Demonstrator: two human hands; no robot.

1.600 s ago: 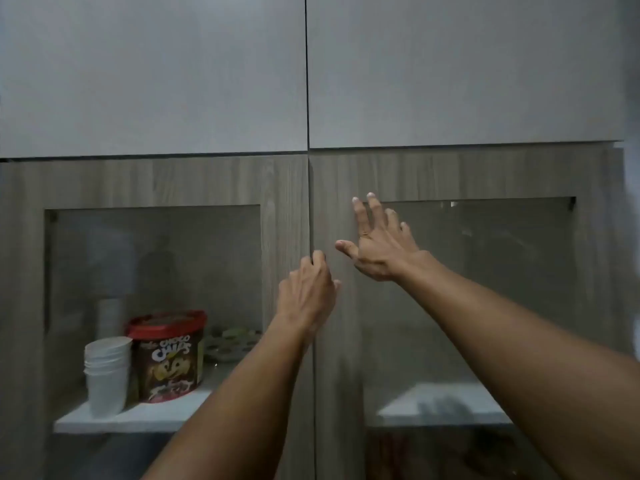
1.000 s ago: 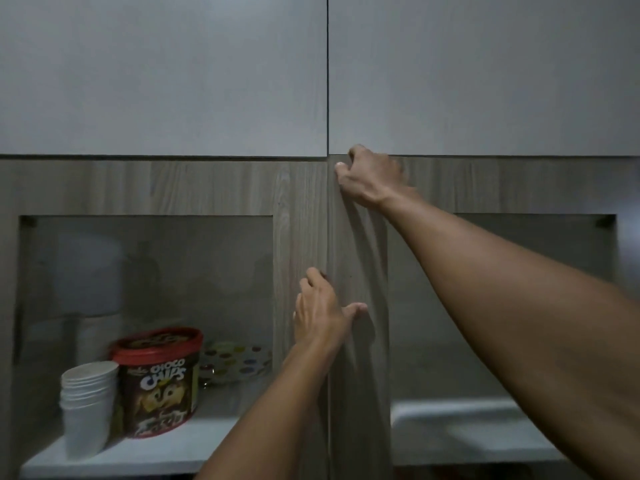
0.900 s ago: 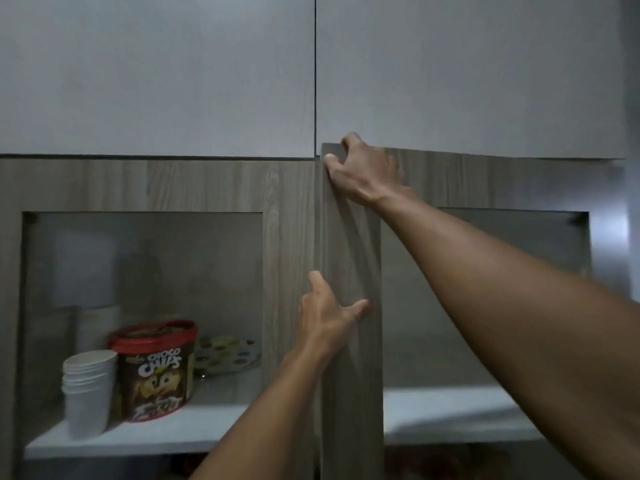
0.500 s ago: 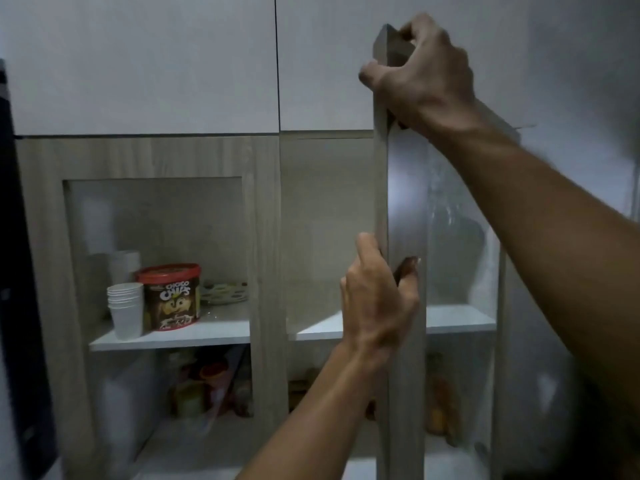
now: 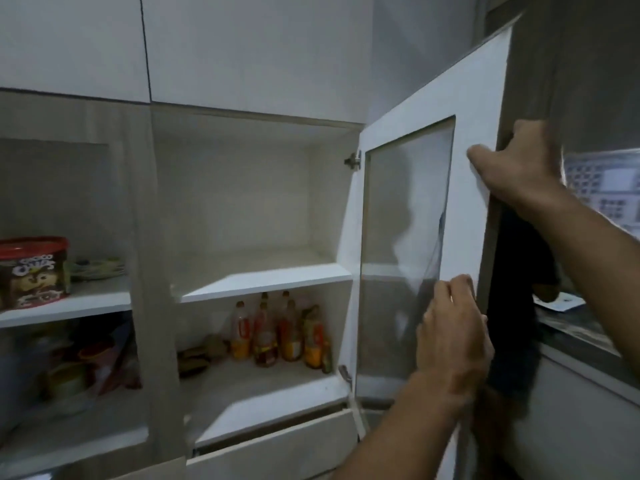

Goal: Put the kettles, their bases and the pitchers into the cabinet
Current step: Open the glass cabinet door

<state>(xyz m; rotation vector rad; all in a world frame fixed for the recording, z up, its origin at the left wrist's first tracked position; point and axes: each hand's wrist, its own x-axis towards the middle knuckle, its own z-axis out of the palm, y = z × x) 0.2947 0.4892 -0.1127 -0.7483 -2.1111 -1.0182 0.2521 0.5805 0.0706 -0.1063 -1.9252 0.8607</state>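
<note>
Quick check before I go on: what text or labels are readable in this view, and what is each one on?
"CHOCO CHIPS": on the red-lidded tub, left shelf, behind the closed glass door; the top word is partly blurred.
Bottles on the lower shelf: labels too blurred to read.
Paper on the wall at far right: print too small to read.

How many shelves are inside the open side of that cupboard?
2. The upper shelf is bare; the lower shelf holds bottles. Anything below is hidden.
</note>
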